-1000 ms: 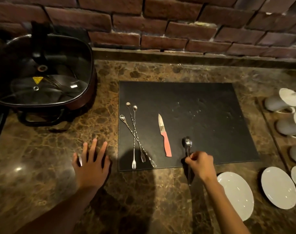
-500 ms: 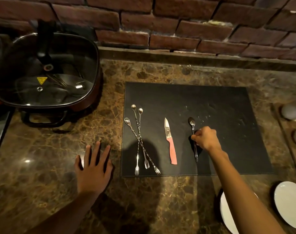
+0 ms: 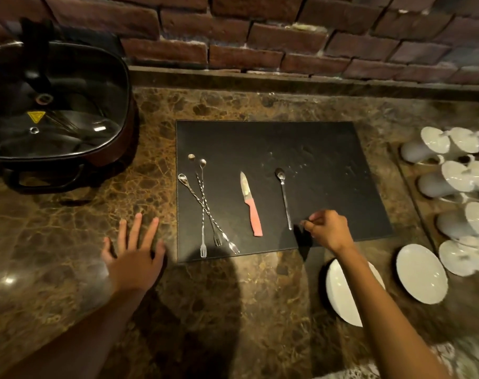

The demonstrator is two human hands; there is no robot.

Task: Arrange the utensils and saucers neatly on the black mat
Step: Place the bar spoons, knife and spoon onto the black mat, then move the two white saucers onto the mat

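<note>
The black mat [image 3: 315,149] lies on the marble counter. On its left part lie three crossed twisted bar forks [image 3: 205,209]. A pink-handled knife [image 3: 250,205] rests beside them. A long spoon [image 3: 284,195] lies straight on the mat, right of the knife. My right hand [image 3: 328,228] hovers just right of the spoon's handle end, fingers loosely curled and holding nothing. My left hand [image 3: 135,251] rests flat on the counter left of the mat, fingers spread. White saucers sit off the mat at lower right: one saucer [image 3: 339,294] is partly under my forearm, another saucer [image 3: 421,273] lies further right.
A lidded electric pan [image 3: 55,105] stands at the back left. White cups [image 3: 446,179] lie on a wooden tray at the right, with a further saucer [image 3: 460,255] near them. A brick wall [image 3: 260,36] closes the back.
My right hand carried the spoon up onto the mat, laid it right of the knife, let go and drew back toward the near edge. My left hand stayed flat.
</note>
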